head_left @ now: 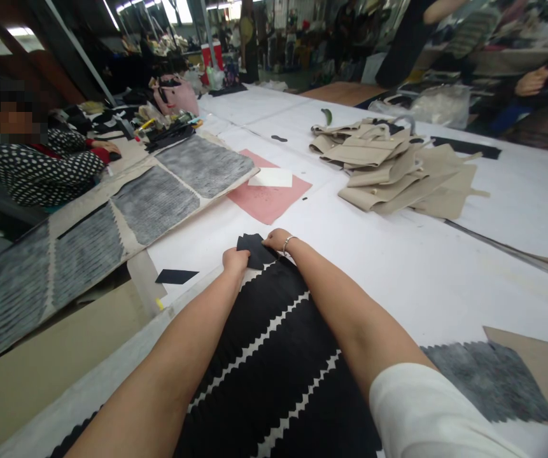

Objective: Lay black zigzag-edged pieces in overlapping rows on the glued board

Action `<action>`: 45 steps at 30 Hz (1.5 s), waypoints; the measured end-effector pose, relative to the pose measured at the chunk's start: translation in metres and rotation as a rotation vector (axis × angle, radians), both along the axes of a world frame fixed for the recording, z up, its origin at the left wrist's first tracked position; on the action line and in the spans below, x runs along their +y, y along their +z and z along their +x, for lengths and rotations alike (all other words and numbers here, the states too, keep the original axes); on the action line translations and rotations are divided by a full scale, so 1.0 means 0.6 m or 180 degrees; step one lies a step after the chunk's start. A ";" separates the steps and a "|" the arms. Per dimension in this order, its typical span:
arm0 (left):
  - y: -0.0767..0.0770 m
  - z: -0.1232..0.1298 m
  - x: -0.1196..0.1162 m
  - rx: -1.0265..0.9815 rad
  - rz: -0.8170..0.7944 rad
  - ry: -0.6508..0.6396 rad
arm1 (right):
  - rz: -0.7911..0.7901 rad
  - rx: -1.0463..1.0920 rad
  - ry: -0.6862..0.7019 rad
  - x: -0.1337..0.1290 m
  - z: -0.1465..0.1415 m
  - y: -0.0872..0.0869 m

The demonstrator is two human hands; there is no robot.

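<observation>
My left hand point(236, 259) is closed on the left edge of a small dark fabric piece point(253, 250). On the other side, my right hand point(277, 240), with a bracelet at the wrist, pinches the right edge of the same piece. Below both hands lie wide black fabric strips point(274, 343) with zigzag edges, and light gaps show between them. The small piece is at the far end of these strips. A loose black piece point(177, 277) rests on the white table to the left of my left hand.
Beige fabric pieces point(388, 165) are heaped on the white table point(398, 273). A pink sheet point(266, 203) bears a white card point(270, 177). Grey panels point(154, 203) lie at left near a person in dotted sleeves point(63, 165). A grey piece point(491, 378) is at right.
</observation>
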State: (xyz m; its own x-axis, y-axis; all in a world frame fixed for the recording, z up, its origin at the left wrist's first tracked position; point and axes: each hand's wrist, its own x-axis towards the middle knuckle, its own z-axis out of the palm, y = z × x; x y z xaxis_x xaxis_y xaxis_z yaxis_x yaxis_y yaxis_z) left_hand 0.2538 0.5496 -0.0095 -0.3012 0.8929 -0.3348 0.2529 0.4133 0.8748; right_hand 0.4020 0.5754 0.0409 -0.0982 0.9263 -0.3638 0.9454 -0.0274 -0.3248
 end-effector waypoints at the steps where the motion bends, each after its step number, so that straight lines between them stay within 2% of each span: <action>1: 0.001 -0.001 0.001 0.0037 -0.0022 -0.0016 | -0.0030 0.0067 0.0005 0.000 0.003 0.001; 13: -0.001 -0.008 0.000 0.0102 0.0020 -0.0061 | 0.0189 0.0048 -0.0103 -0.008 0.007 -0.003; 19: 0.005 -0.017 -0.002 0.0358 0.0018 -0.0031 | 0.0226 -0.0042 -0.0124 -0.007 0.003 -0.006; 24: 0.007 -0.019 -0.002 0.0571 -0.0025 -0.0162 | 0.0149 -0.0104 -0.0149 -0.008 0.007 -0.010; 32: 0.008 -0.017 -0.003 0.0744 -0.0037 -0.0163 | 0.0178 0.0120 -0.0282 -0.011 0.013 -0.019; 41: 0.003 -0.023 -0.001 0.0809 -0.0022 -0.0250 | 0.0338 0.0152 -0.0238 -0.005 0.008 -0.019; 45: -0.001 -0.026 -0.001 0.1033 0.0009 -0.0271 | 0.0366 0.0245 -0.0280 -0.001 0.004 -0.020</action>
State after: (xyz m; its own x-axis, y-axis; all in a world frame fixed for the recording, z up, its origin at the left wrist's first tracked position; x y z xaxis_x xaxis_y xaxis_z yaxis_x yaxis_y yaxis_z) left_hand 0.2383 0.5488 -0.0098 -0.3161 0.9201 -0.2312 0.5518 0.3765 0.7441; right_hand 0.4041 0.5750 0.0287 -0.0382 0.9676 -0.2494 0.9132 -0.0675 -0.4019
